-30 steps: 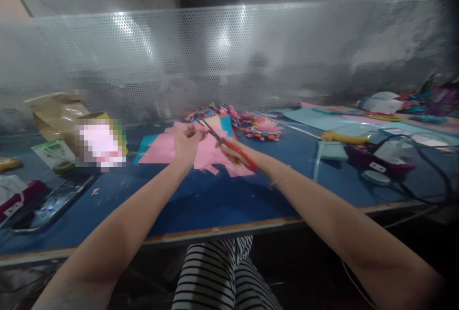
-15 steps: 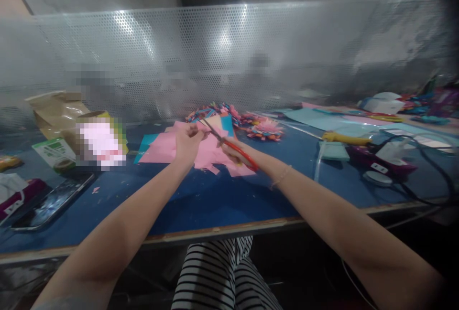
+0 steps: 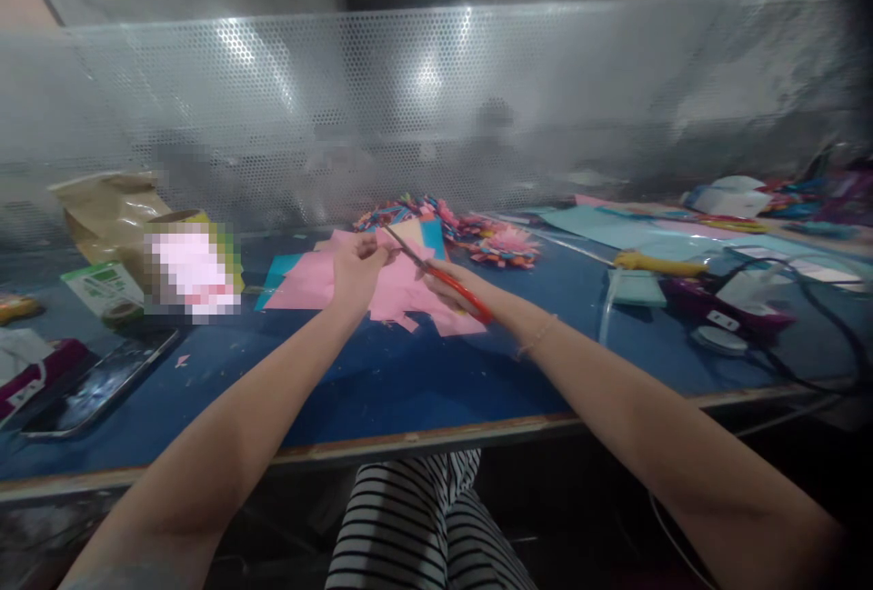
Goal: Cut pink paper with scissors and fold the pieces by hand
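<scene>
My right hand is closed around scissors with red-orange handles, their dark blades angled up and left. The blades lie close to the fingertips of my left hand, which pinch a small bit of pink paper; its outline blends with the sheets behind. Under and beyond both hands, pink paper sheets are spread in an uneven pile, with notched edges at the front. Blue paper shows at the left of the pile. Behind it lie fringed multicoloured paper flowers.
On the left are a phone, a brown paper bag and a green-white box. To the right lie a yellow glue gun, cables and pale blue sheets. A perforated metal screen stands behind the blue table.
The scissor blades have dipped slightly, and the fingers of my right hand have shifted a little on the handles. My left hand stays almost in place.
</scene>
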`<action>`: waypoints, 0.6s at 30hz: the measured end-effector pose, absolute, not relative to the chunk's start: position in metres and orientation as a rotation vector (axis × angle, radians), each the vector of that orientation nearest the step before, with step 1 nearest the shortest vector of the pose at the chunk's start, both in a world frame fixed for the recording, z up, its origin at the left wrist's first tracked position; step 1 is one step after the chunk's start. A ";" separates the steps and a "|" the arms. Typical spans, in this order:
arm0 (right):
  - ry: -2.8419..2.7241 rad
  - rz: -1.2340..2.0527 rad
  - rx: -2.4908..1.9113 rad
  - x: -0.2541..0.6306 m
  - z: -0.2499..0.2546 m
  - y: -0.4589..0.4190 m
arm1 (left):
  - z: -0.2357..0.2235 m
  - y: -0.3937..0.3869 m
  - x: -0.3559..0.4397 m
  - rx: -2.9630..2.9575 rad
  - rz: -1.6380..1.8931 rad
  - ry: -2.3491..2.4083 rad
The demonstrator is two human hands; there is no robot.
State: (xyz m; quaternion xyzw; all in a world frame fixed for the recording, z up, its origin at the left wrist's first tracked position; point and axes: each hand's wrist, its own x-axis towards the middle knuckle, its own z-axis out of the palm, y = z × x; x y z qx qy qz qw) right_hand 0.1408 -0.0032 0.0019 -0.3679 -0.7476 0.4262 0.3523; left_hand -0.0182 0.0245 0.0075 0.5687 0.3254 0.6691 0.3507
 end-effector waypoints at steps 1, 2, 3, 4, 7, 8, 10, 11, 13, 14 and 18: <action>-1.948 1.086 -0.941 0.142 0.002 -0.003 | 0.008 0.024 -0.018 1.466 1.730 0.843; -1.961 1.067 -0.941 0.142 0.002 -0.002 | 0.008 0.024 -0.018 1.458 1.729 0.844; -1.975 1.037 -0.950 0.143 0.001 -0.001 | 0.008 0.025 -0.018 1.448 1.732 0.843; -1.991 0.992 -0.965 0.144 0.001 0.000 | 0.008 0.025 -0.018 1.438 1.734 0.841; -2.046 0.808 -1.014 0.144 0.000 0.004 | 0.008 0.026 -0.018 1.413 1.739 0.835; -2.060 0.754 -1.030 0.144 0.001 0.004 | 0.008 0.026 -0.018 1.407 1.736 0.832; -2.076 0.682 -1.065 0.143 0.003 0.004 | 0.008 0.026 -0.019 1.400 1.727 0.823; -2.081 0.655 -1.081 0.143 0.004 0.003 | 0.008 0.027 -0.019 1.398 1.724 0.817; -2.093 0.620 -1.095 0.143 0.006 -0.001 | 0.008 0.027 -0.019 1.394 1.718 0.803; -2.104 0.616 -1.092 0.143 0.007 -0.002 | 0.008 0.027 -0.019 1.391 1.716 0.800; -2.150 0.625 -1.109 0.145 0.008 -0.004 | 0.008 0.028 -0.020 1.374 1.702 0.799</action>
